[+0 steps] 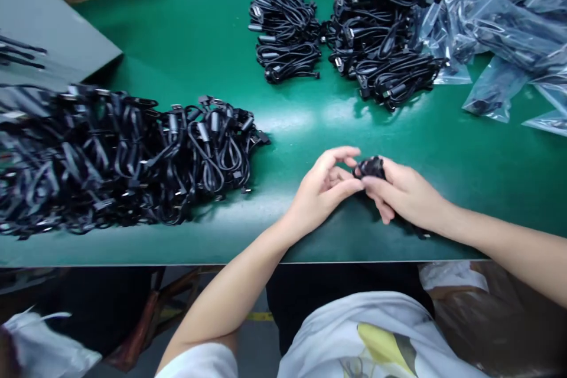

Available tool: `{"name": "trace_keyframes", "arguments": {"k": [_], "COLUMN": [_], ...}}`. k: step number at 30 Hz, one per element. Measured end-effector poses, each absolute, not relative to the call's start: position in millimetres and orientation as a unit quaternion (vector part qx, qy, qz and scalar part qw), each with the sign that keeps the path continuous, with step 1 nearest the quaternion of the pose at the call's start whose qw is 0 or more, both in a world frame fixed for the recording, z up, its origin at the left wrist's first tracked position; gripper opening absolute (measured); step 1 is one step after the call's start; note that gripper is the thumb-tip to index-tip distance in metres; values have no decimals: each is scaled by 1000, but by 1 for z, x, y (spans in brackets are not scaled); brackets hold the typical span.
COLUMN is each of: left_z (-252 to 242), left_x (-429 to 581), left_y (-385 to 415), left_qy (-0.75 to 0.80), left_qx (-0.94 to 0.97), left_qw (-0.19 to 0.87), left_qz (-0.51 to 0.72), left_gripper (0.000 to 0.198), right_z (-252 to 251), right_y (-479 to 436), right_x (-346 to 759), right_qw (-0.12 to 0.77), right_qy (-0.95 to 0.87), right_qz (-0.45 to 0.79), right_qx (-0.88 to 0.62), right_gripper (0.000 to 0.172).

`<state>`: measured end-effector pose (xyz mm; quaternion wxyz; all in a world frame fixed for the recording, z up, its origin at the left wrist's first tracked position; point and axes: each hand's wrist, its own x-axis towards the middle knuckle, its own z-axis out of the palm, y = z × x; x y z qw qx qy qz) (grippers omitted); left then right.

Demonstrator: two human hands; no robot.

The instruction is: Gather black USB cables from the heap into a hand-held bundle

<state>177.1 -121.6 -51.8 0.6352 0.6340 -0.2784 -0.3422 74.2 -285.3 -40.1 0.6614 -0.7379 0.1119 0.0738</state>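
Near the table's front edge, my right hand [410, 195] is closed around a coiled black cable [371, 168]. Part of this bundle is hidden by the palm, and a dark end with a small metal tip [424, 235] shows below the wrist. My left hand [325, 186] meets it from the left, thumb and lower fingers pinched at the coil's end while the index finger arches above. What exactly the left fingertips grip is too small to make out. Both hands are just above the green table [283, 221].
A long heap of bundled black cables [128, 159] lies at left. More cable bundles [287, 29] and a larger stack [385, 29] lie at the back. Clear plastic bags [509, 29] with dark contents fill the back right. A grey box-like surface [57, 29] stands back left.
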Motion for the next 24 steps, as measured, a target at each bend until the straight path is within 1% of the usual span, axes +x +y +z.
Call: {"name": "trace_keyframes", "arguments": {"k": [1, 3, 5, 7, 9, 12, 15, 24], "left_z": [-52, -51, -50, -50, -51, -52, -51, -48], "left_x": [174, 167, 157, 146, 138, 133, 135, 138], "left_y": [-123, -126, -130, -135, -139, -142, -141, -139], "left_qy": [-260, -245, -264, -288, -292, -265, -254, -258], "left_qx": [620, 607, 606, 605, 607, 598, 589, 588], "left_qw": [647, 631, 578, 536, 524, 523, 515, 505], "left_qz": [-360, -416, -479, -513, -522, -546, -569, -576], "left_gripper": [42, 39, 34, 35, 35, 26, 22, 19], "right_z": [-36, -28, -21, -17, -19, -26, -34, -38], "right_y": [-288, -294, -299, -299, -296, -289, -287, -288], "right_x": [76, 81, 84, 84, 83, 80, 79, 81], "right_qw": [705, 765, 774, 768, 774, 773, 767, 782], "right_qy": [133, 172, 192, 201, 193, 172, 153, 158], "right_qz": [35, -68, -153, -187, -188, -183, -182, -171], "right_qx": [-696, -618, -584, -578, -573, -583, -596, -578], "right_gripper": [15, 17, 20, 19, 18, 24, 30, 20]}}
